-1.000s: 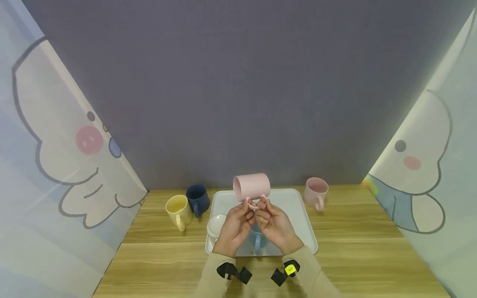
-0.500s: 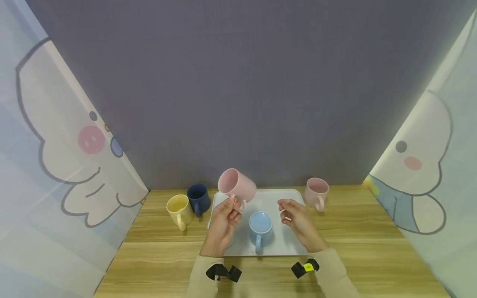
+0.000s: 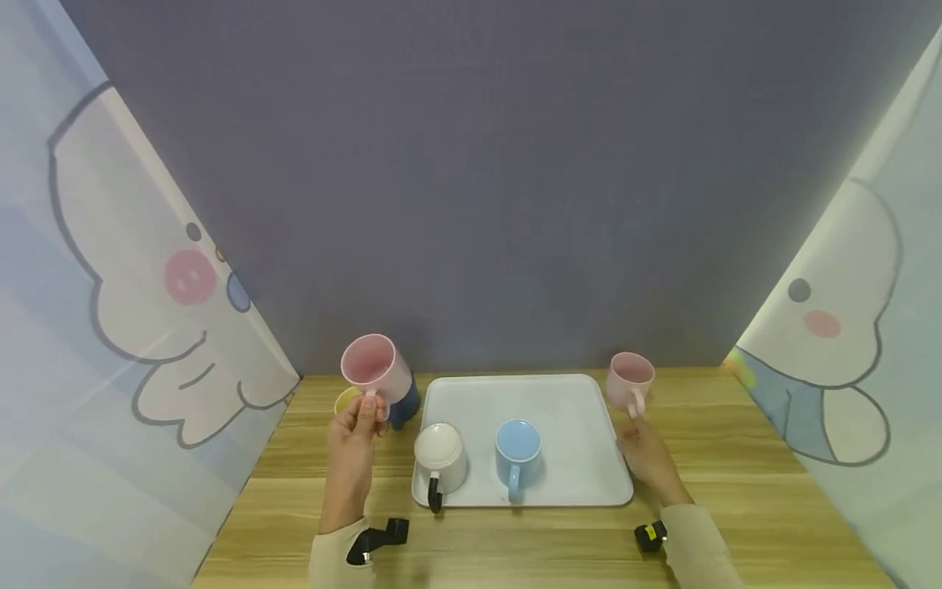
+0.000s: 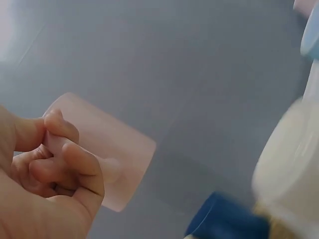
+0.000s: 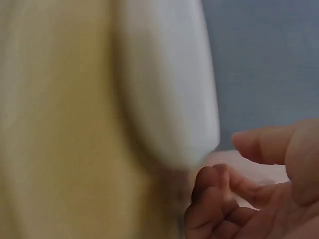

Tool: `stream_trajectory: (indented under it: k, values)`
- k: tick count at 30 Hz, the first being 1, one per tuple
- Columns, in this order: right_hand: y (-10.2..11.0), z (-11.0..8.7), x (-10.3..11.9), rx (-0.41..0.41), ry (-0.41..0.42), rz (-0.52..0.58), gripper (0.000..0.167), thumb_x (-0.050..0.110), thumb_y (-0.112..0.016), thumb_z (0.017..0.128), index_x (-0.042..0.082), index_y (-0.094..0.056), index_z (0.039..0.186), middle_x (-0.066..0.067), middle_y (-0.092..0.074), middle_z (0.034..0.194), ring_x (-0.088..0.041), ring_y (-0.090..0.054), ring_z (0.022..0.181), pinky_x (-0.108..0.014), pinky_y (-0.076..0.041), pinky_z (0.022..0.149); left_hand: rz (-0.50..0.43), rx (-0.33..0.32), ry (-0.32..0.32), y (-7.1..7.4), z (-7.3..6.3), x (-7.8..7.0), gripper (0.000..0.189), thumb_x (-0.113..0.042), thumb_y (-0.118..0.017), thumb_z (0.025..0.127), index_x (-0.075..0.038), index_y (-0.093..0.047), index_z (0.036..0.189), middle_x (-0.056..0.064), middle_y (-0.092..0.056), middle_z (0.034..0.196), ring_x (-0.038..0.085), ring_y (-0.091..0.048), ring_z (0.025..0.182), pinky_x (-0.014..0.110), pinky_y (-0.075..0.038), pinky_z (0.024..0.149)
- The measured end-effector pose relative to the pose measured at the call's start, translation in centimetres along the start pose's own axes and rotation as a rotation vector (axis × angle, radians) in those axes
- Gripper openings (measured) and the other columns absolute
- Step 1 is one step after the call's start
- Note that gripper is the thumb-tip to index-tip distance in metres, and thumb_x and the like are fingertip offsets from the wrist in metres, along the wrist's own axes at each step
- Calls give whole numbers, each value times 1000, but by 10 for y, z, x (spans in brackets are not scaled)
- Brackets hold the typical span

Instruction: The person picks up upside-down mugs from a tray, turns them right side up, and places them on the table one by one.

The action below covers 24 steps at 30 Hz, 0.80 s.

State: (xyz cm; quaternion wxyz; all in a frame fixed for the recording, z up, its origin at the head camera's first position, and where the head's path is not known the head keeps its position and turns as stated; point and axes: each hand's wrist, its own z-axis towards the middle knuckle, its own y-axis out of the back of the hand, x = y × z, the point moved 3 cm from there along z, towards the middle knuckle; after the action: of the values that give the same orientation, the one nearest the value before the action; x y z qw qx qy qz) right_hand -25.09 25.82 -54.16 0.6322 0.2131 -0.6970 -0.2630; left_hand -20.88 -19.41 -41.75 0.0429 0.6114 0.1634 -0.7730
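My left hand (image 3: pixel 351 454) pinches the handle of a pink mug (image 3: pixel 390 380), held up tilted at the left. In the left wrist view, thumb and fingers close on that handle, with the mug (image 4: pixel 112 142) beyond them. At the right, my right hand (image 3: pixel 649 462) is just below the handle of a second pink mug (image 3: pixel 625 388), which stands on the table. The right wrist view has the thumb apart from the bent fingers and part of a pink mug (image 5: pixel 244 167) behind them; whether they touch it, I cannot tell.
On the white tray (image 3: pixel 570 409) stand a white mug (image 3: pixel 449 462) with a black-tipped handle and a light blue mug (image 3: pixel 526 466), both bottom up. A yellow mug (image 3: pixel 346 399) and a dark blue mug (image 3: pixel 407 405) are partly hidden behind the held mug.
The hands have parted. My left hand has carried the pink mug left, off the tray, and my right hand has let go of it and moved right to the other pink mug.
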Motion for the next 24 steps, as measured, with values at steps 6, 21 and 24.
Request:
stream_trajectory:
  k: [6,21,24]
  values:
    - [-3,0,-13,49,-4,-136,40,23,-55,99,-7,-59,125,-30,-66,119,-46,-64,107,-61,-50,91,79,-184,-9,45,-2,-9,33,-22,-54,106,10,-61,99,-6,-59,78,8,-52,75,19,-45,63]
    - [-4,3,-16,64,28,-189,30,21,-56,98,-2,-61,116,-20,-68,106,-34,-64,94,-53,-51,82,237,-390,135,111,-8,38,35,-24,-53,107,9,-64,104,-9,-65,77,2,-56,68,14,-50,61]
    - [-5,3,-15,66,31,-193,28,21,-56,99,-2,-60,115,-20,-68,105,-33,-64,93,-53,-51,82,271,-381,140,115,-11,50,36,-21,-52,107,12,-64,105,-9,-66,75,1,-58,65,15,-52,60]
